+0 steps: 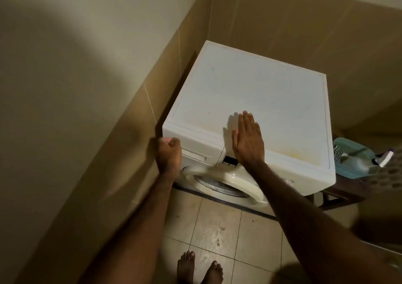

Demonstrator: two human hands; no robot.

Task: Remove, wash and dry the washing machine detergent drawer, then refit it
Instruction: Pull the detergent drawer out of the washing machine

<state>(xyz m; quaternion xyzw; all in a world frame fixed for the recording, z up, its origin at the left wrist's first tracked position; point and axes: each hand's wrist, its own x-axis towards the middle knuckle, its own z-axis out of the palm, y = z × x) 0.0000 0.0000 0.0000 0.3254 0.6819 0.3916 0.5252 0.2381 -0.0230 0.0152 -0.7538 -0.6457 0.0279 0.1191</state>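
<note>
My left hand is curled in a fist at the washing machine's front left corner, against the end of the white detergent drawer, which sits flush in its slot; whether it grips anything I cannot tell. My right hand lies spread flat on the lid's front edge.

White detergent drawer, seated flush
</note>
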